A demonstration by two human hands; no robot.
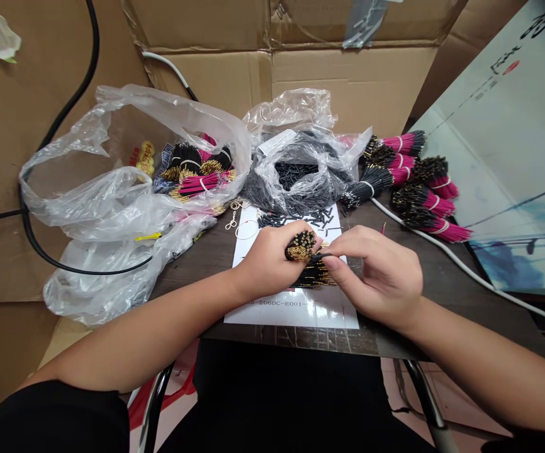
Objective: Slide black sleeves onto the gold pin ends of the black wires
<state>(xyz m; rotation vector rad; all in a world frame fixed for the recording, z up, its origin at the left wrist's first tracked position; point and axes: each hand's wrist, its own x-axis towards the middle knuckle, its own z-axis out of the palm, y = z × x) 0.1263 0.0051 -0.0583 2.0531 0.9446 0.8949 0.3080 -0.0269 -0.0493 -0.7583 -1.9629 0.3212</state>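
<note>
My left hand [270, 261] is shut around a thick bundle of black wires [313, 274], whose brass-tipped ends [301, 245] point up and toward me. My right hand [376, 270] reaches in from the right. Its thumb and forefinger pinch a thin black strand [324, 256] at the side of the bundle. Both hands are over a white printed sheet [291, 311]. Loose black sleeves [296, 219] lie on that sheet just beyond my left hand. The lower part of the bundle is partly hidden by my fingers.
A clear bag of black sleeves [301, 179] and a clear bag of wire bundles [112, 157] stand beyond the sheet. Pink-and-black wire bundles [423, 195] lie at the right. A white cable [461, 267] crosses the dark table [442, 296]; cardboard surrounds it.
</note>
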